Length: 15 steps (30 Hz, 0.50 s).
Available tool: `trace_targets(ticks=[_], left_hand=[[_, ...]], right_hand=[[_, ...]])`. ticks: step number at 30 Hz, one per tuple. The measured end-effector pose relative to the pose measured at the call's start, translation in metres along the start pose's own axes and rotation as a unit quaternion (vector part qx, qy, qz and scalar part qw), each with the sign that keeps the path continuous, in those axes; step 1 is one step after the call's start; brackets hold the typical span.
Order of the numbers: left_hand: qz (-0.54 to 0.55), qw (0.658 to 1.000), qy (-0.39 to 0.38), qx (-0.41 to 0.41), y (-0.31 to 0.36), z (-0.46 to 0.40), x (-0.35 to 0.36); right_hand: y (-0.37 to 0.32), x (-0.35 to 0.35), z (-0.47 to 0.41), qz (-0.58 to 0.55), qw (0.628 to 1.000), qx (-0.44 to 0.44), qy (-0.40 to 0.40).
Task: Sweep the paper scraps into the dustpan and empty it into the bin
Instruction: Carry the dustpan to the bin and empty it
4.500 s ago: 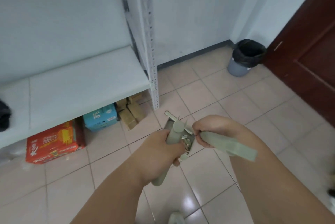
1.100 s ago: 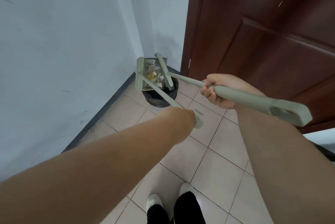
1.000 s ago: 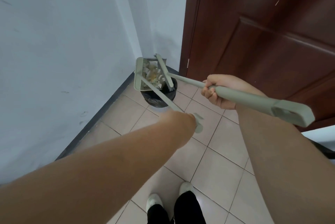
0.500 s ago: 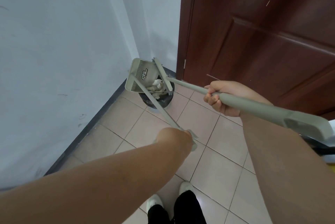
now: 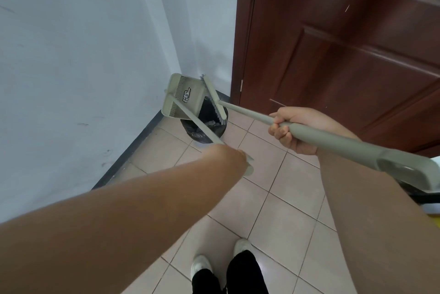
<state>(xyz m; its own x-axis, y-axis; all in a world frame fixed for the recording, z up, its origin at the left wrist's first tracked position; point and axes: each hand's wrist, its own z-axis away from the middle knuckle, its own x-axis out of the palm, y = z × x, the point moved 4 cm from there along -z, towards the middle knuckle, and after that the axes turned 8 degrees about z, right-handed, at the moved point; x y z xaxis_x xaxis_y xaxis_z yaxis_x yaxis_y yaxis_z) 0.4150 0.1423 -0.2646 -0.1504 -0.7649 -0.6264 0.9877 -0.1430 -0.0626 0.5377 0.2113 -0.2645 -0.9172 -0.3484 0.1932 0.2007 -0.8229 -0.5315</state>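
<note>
The pale green plastic dustpan (image 5: 184, 97) is held tipped over the black-lined round bin (image 5: 206, 124) in the corner between the white wall (image 5: 83, 43) and the dark brown door (image 5: 345, 43). Its underside faces the camera and its mouth points down into the bin. The long axis of its thin handle (image 5: 202, 128) runs from the left hand (image 5: 234, 158) up and away to the pan. That hand's fingers are hidden behind the wrist, so their grip cannot be told. The right hand (image 5: 291, 128) curls its fingers round the pale green broom handle (image 5: 333, 144), the broom head (image 5: 214, 98) lying against the pan's mouth. To empty well, the pan likely wants holding steep and low over the bin while the bristles draw out any clinging scraps.
</note>
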Motion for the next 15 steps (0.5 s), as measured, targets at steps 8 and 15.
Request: trace_targets(ticks=[8,15], left_hand=[[-0.052,0.983,0.170,0.037,-0.049,0.014,-0.043],[0.018,0.970,0.243,0.004,-0.093,0.036,-0.078]], right_hand=[[-0.011,0.009,0.008,0.012,1.000,0.003,-0.006],[-0.040,0.030,0.023,0.032,0.999,-0.019,0.006]])
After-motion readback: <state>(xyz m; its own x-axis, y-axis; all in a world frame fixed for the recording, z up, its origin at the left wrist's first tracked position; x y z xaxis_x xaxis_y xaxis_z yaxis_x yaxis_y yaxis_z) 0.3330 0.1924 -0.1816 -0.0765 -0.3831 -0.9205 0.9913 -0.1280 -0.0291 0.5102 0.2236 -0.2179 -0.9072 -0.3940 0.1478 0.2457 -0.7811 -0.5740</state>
